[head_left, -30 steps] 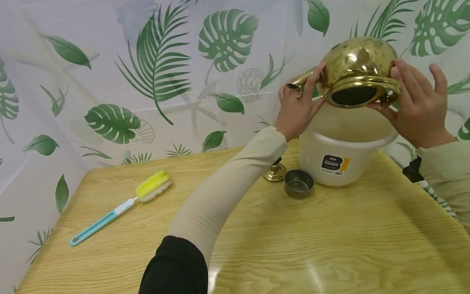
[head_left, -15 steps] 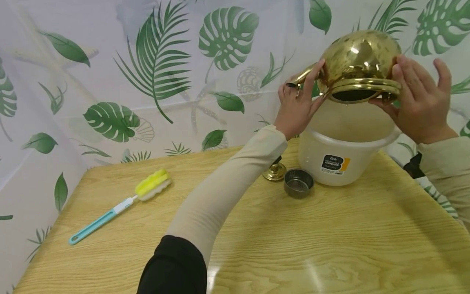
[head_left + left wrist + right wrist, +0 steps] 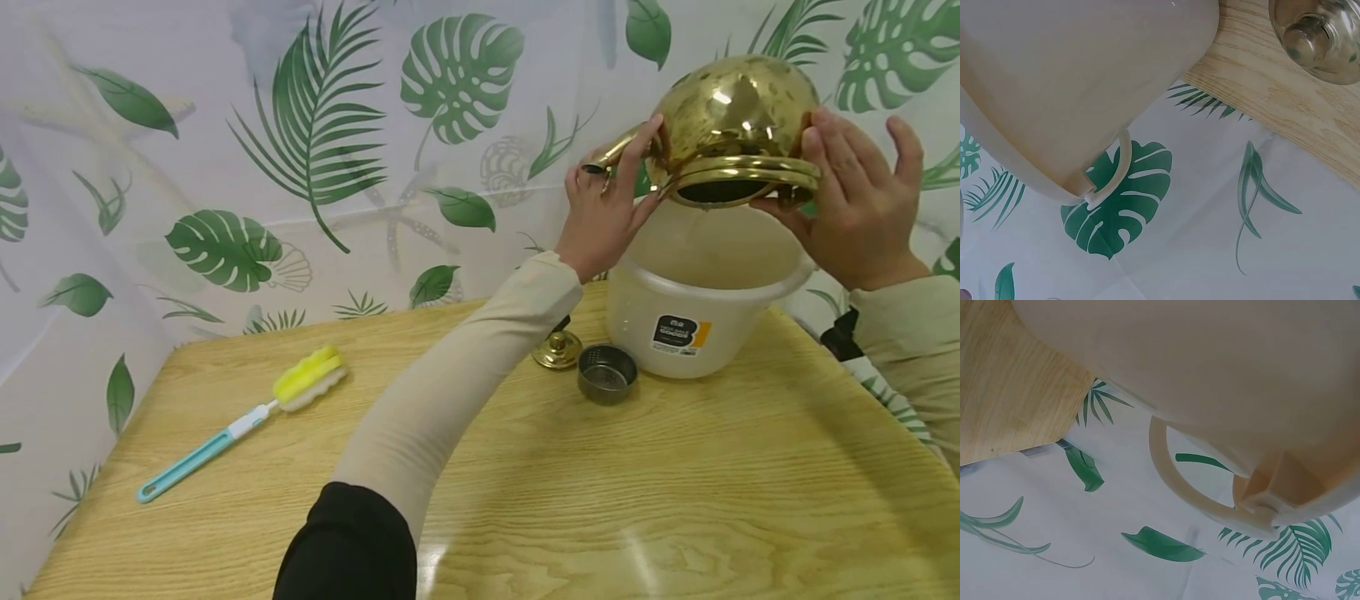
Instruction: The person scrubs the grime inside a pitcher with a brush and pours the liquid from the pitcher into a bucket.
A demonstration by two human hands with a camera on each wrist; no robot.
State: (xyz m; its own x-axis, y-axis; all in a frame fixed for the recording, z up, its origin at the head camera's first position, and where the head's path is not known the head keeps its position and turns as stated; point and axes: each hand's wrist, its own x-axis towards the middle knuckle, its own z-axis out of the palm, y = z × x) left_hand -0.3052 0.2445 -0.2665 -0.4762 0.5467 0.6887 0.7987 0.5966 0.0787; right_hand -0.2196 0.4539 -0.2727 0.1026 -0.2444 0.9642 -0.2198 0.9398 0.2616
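A shiny gold teapot [image 3: 738, 108] is tipped over in the head view, its dark round opening facing down above a white plastic bucket [image 3: 675, 312]. My left hand [image 3: 606, 212] holds its left side, around the spout [image 3: 618, 154]. On the other side, my right hand [image 3: 866, 204] grips the pot by its rim and handle area, the little finger raised. Neither wrist view shows the teapot; both look onto the bucket and its handle [image 3: 1124, 164]. In front of the bucket stand a gold lid [image 3: 557, 352] with a dark knob and a small perforated metal strainer cup [image 3: 607, 375].
A cleaning brush [image 3: 247, 423] with a blue handle and yellow-white sponge head lies on the left of the wooden table [image 3: 570, 492]. Behind the table hangs a white cloth [image 3: 360, 275] printed with green leaves. The table's right edge runs close to the bucket.
Both hands have lifted the teapot slightly and tilted it further, so its opening points more downward and looks narrower. The bucket, lid, strainer cup and brush stay in place.
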